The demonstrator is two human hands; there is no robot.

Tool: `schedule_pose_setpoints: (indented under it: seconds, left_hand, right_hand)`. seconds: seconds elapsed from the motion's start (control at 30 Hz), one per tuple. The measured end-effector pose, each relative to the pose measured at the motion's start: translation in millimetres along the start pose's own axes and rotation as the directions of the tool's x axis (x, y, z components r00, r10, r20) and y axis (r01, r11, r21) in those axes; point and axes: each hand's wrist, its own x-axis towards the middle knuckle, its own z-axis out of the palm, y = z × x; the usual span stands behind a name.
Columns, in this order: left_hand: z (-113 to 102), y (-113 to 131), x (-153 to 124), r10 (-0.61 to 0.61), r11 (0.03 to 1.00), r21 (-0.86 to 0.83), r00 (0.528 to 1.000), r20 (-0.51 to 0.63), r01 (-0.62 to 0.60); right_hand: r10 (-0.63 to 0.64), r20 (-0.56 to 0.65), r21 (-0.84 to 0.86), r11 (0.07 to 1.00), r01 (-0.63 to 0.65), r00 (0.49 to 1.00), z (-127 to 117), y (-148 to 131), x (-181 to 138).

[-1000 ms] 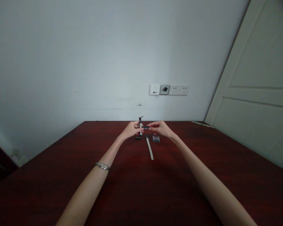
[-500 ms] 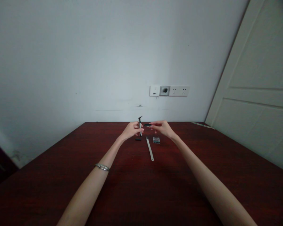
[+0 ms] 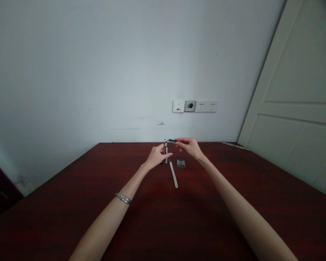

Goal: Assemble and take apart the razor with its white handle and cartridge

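Note:
Upright in my left hand (image 3: 155, 157) is a slim black-and-white tool (image 3: 166, 152) with a small metal-looking head; its exact kind is too small to make out. My right hand (image 3: 189, 146) pinches a short black bar (image 3: 172, 140) between thumb and fingertips. The bar's far end meets the top of the tool, though I cannot tell whether they are joined. Below the hands lies a flat pale stick (image 3: 174, 175) with a dark far tip. A small clear case (image 3: 180, 163) sits to its right. Another small black piece (image 3: 162, 162) is mostly hidden by my left hand.
The dark red wooden table (image 3: 141, 232) runs back to a pale wall (image 3: 125, 72). Sockets (image 3: 206, 106) are set in the wall above the table's back edge. A white panelled door (image 3: 296, 108) stands at the right, with a flat strip (image 3: 235, 145) near the table's far right corner.
My left hand has moved right with the tool. My right hand has raised the black bar to the tool's top, closing the gap. The loose black piece is now mostly covered.

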Motion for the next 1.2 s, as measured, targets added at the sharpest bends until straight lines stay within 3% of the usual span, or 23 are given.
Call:
schedule_pose_setpoints:
  seconds: [0.2, 0.43, 0.73, 1.2]
  left_hand:
    - [19.2, -0.7, -12.0, 0.04, 0.997, 0.073, 0.995, -0.091, -0.033]
    - [19.4, 4.1, -19.5, 0.062, 0.994, 0.096, 0.981, -0.182, -0.045]
    - [23.5, 5.3, -28.1, 0.112, 0.985, 0.149, 0.98, -0.165, -0.088]
    - [23.4, 1.8, -28.3, 0.134, 0.975, 0.197, 0.974, -0.182, -0.098]
  right_hand:
    - [-0.011, 0.007, 0.054, 0.998, 0.01, 1.0, 1.0, -0.6, 0.2]
    - [-0.019, 0.026, 0.085, 0.996, 0.016, 0.999, 2.8, -3.9, 0.0]
    - [-0.048, 0.108, 0.048, 0.998, 0.043, 0.993, 8.5, -14.5, -5.7]
    - [-0.056, 0.13, 0.052, 0.997, 0.05, 0.99, 12.7, -17.1, -7.6]
